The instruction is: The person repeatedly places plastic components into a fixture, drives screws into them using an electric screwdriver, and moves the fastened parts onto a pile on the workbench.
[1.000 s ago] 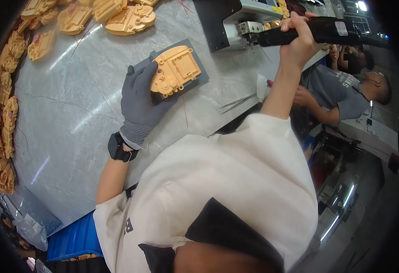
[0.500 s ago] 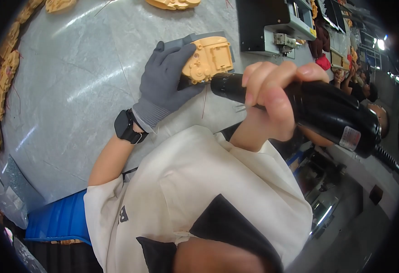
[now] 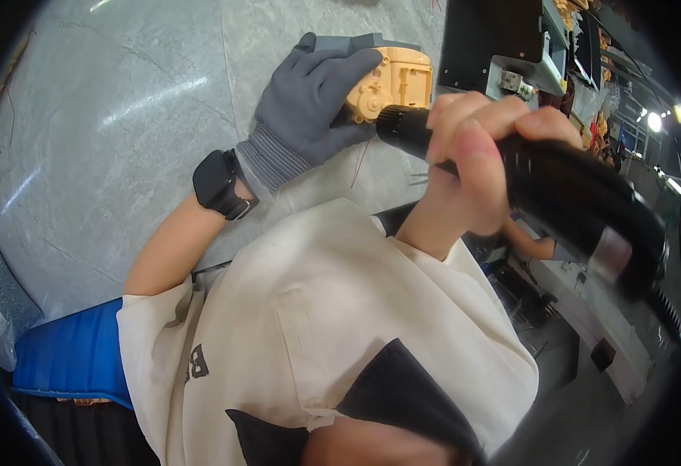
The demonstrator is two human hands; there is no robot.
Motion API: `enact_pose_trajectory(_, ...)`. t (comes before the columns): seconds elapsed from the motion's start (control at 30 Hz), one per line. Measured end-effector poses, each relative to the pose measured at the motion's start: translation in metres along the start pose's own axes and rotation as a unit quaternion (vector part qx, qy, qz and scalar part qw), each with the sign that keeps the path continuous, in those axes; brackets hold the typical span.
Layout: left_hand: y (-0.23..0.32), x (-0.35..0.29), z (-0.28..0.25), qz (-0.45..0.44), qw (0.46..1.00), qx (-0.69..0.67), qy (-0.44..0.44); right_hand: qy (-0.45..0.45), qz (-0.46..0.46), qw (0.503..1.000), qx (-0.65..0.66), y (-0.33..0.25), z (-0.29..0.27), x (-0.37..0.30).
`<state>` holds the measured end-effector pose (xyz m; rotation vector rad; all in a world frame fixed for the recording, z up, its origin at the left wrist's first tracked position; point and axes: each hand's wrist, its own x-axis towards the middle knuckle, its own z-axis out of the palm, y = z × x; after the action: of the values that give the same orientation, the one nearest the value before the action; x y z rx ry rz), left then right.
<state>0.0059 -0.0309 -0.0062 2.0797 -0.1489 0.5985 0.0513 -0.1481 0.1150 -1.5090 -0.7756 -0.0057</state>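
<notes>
My left hand (image 3: 302, 101), in a grey knit glove, is closed around the left side of a yellow-orange plastic housing (image 3: 409, 78). Behind the housing shows a dark grey piece (image 3: 360, 42), partly covered by my fingers. My bare right hand (image 3: 472, 151) wraps around a black electric screwdriver (image 3: 569, 186). The driver's ribbed nose meets the near edge of the housing; its bit and any screw are hidden. A thin red wire (image 3: 361, 165) trails from below the housing onto the grey stone-look table (image 3: 162, 70).
Beyond the housing on the right stands a black-and-grey machine (image 3: 488, 50). A blue plastic bin (image 3: 69, 349) sits below the table edge at lower left. The driver's coiled cable (image 3: 667, 314) runs off at right. Another person's arm (image 3: 533, 244) shows in the right background.
The view has shifted, so the row of yellow housings at the left has mostly left the picture. Both hands keep their holds, and the screwdriver's nose stays at the housing's near edge.
</notes>
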Motion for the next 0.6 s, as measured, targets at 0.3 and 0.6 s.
enact_pose_trajectory(0.3, 0.0, -0.006, -0.001, -0.021, 0.999, 0.034, -0.019, 0.179, 0.011, 0.969, 0.171, -0.002, -0.043, 0.002)
enact_pose_trajectory(0.6, 0.014, 0.001, -0.003, -0.022, 0.994, 0.085, -0.061, 0.321, -0.067, 0.939, -0.101, 0.037, -0.158, 0.058)
